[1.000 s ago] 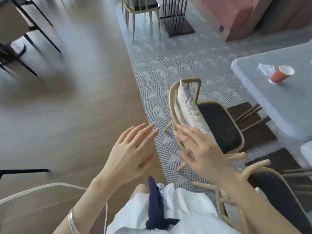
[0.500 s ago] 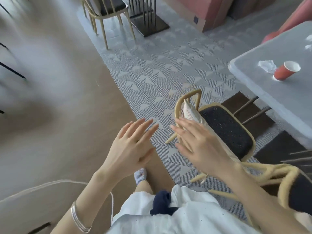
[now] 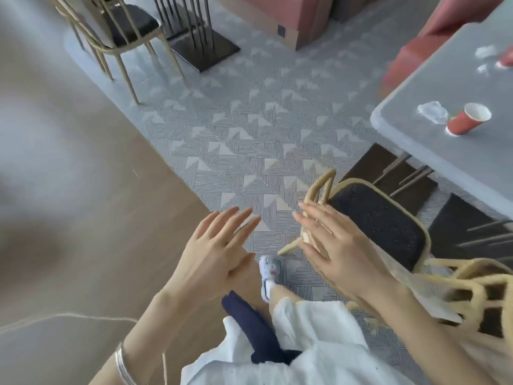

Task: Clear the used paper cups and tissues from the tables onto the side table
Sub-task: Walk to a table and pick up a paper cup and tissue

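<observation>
A red paper cup (image 3: 467,119) lies tilted on the grey table (image 3: 433,79) at the right, with a crumpled white tissue (image 3: 432,112) just left of it. Further back on the table are more white tissue scraps (image 3: 485,52) and a red cup (image 3: 507,58) cut off by the frame edge. My left hand (image 3: 219,254) is held out in front of me with straight spread fingers, holding nothing. My right hand (image 3: 336,245) is also flat and empty, hovering over the backrest of a chair, well short of the table.
A rattan chair with a black seat (image 3: 380,223) stands between me and the table; a second one (image 3: 483,295) is at the lower right. Another chair (image 3: 122,26) and a black table base (image 3: 200,43) stand at the back. Pink sofas (image 3: 277,12) line the far side.
The view has swung left and forward: the table and cup have slid toward the right edge and more patterned carpet shows. Both hands keep the same flat, empty pose.
</observation>
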Demonstrator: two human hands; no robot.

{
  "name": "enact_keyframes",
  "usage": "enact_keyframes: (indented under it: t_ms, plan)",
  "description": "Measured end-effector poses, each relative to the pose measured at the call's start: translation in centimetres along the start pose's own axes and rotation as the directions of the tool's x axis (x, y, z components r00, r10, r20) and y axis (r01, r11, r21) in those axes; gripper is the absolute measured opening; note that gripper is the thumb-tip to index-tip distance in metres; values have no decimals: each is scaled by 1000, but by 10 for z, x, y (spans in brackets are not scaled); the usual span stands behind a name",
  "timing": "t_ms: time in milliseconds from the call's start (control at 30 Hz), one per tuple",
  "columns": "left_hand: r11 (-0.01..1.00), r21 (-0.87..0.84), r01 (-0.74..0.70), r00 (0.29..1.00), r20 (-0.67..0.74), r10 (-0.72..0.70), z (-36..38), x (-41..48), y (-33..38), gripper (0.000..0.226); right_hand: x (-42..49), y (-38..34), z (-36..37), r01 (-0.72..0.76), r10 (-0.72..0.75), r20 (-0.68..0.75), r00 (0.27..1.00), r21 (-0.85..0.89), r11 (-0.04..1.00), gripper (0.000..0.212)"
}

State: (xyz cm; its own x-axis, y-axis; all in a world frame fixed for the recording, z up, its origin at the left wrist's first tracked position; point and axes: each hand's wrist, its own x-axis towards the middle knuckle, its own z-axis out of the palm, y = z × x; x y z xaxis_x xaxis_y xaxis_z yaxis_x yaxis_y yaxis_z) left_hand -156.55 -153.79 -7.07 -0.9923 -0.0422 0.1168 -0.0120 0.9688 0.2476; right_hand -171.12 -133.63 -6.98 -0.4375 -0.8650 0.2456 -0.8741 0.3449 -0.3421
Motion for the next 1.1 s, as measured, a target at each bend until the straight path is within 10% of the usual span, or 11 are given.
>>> enact_keyframes:
  t_ms: [633, 1100]
  plan:
    - [943, 0, -333, 935, 125, 331, 1, 322, -120, 53, 185, 169, -13, -301, 298, -62, 953, -45, 953, 45]
    - [649, -180, -739, 614, 214, 759, 30, 496, -172, 54, 247, 198, 9, -742, 688, -324, 649, -72, 666, 39]
